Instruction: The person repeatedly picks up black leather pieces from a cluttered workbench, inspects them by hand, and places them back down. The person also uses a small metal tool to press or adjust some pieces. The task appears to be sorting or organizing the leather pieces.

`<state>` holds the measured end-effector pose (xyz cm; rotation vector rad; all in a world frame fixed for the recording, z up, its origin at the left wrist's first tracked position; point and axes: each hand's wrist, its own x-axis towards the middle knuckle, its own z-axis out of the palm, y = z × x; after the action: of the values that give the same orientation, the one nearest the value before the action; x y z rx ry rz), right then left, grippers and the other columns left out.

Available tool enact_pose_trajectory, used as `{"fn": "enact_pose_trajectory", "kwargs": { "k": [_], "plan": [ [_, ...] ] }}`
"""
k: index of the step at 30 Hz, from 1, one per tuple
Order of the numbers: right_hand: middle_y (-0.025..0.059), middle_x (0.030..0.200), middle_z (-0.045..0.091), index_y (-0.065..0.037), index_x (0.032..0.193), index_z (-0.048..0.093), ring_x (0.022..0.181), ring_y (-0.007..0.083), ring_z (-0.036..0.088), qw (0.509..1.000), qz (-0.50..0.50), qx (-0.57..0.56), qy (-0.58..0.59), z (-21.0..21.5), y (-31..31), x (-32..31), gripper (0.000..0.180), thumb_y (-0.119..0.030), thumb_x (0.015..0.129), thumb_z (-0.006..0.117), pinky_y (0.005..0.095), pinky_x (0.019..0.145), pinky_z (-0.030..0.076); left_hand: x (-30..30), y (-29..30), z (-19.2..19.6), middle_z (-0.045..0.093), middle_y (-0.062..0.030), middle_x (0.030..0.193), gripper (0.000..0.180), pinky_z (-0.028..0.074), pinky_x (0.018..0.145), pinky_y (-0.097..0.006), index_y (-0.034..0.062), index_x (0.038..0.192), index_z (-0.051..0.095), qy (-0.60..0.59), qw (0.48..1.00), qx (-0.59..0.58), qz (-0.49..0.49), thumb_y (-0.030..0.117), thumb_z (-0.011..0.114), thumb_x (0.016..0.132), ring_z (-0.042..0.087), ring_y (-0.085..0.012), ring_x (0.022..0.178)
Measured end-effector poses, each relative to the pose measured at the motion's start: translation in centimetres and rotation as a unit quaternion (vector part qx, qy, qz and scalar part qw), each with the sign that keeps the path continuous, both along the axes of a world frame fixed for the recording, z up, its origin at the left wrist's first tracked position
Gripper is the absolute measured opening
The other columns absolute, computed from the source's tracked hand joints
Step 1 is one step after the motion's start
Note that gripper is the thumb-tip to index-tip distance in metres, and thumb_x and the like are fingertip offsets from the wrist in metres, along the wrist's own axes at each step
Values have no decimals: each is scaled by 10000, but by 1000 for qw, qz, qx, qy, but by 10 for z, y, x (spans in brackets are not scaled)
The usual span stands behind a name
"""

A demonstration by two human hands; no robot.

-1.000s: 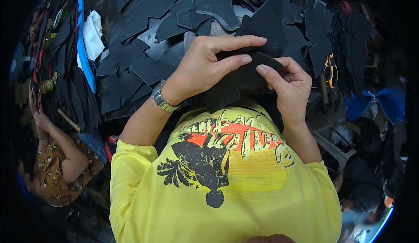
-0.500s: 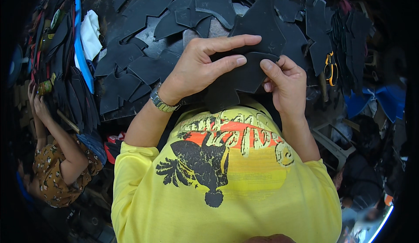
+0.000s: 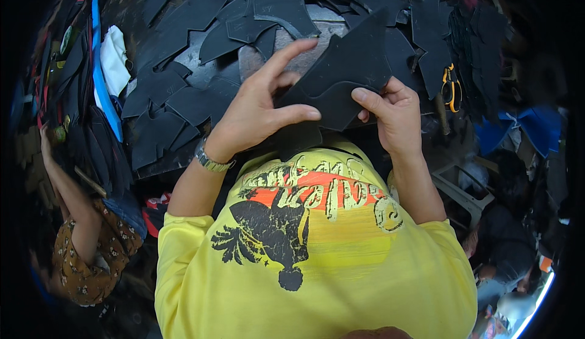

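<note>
Between my hands are black, flat cut pieces of sheet material, like leather or foam. A large pointed piece (image 3: 353,52) lies behind a smaller piece (image 3: 334,104) with a curved upper edge. My right hand (image 3: 400,120) pinches their right side, thumb on top and fingers curled behind. On the left side, my left hand (image 3: 253,110) is open, thumb and index finger spread wide. Its thumb lies over the smaller piece, and its index finger points up beside the large one. The other left fingers are partly hidden by the black material.
Several black cut pieces (image 3: 195,98) cover the table. Yellow-handled snips (image 3: 451,89) hang or lie at the right. A blue strip (image 3: 103,65) and white cloth (image 3: 116,57) are at the left. Another person's arm (image 3: 67,183) reaches up at far left. A pale plastic stool (image 3: 463,196) stands right.
My left index finger and thumb have spread apart, and the left hand has drawn back slightly left and nearer. My right hand keeps its pinch. The whole view has shifted slightly.
</note>
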<state>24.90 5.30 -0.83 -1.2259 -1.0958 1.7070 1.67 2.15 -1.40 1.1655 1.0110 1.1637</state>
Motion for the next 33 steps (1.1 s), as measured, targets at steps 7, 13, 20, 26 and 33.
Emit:
{"fn": "enact_pose_trajectory", "kwargs": {
  "k": [7, 13, 20, 26, 33],
  "plan": [
    [53, 971, 765, 5, 1049, 746, 854, 123, 717, 999, 33, 43, 5, 4, -17, -13, 219, 0, 845, 824, 264, 770, 590, 4, -12, -3, 768, -21, 888, 199, 542, 692, -221, -13, 1031, 767, 83, 995, -48, -4, 107, 827, 884, 676, -57, 780],
    [29, 943, 743, -9, 1079, 730, 739, 62, 647, 996, 55, -6, -72, 3, -15, 12, 193, -70, 908, 796, 217, 629, 522, 6, -7, -10, 792, -68, 903, 198, 553, 696, -238, -2, 1078, 786, 99, 993, -57, -30, 134, 770, 936, 702, -69, 793],
    [56, 892, 744, 16, 1018, 750, 641, 90, 634, 998, -9, 18, -65, 0, -8, 36, 140, -8, 885, 786, 226, 550, 494, 16, 6, -8, 795, -78, 966, 229, 557, 731, -232, -22, 1142, 765, 126, 990, -17, -54, 134, 718, 981, 699, -77, 815],
    [23, 770, 690, -88, 830, 650, 519, 104, 590, 982, -159, 94, -46, 0, 11, 67, 163, -63, 935, 772, 257, 476, 493, 9, 15, 6, 781, -75, 956, 200, 553, 756, -253, 16, 1130, 781, 174, 979, 102, 7, 125, 719, 975, 706, -108, 847],
    [7, 844, 673, -97, 925, 631, 671, 88, 592, 944, -292, 152, -13, 3, 84, 185, 140, -167, 1005, 723, 226, 553, 417, -77, 41, 3, 728, -136, 1096, 321, 570, 785, -339, 77, 1217, 756, 386, 901, 122, 158, 168, 773, 910, 719, -234, 917]
  ]
}}
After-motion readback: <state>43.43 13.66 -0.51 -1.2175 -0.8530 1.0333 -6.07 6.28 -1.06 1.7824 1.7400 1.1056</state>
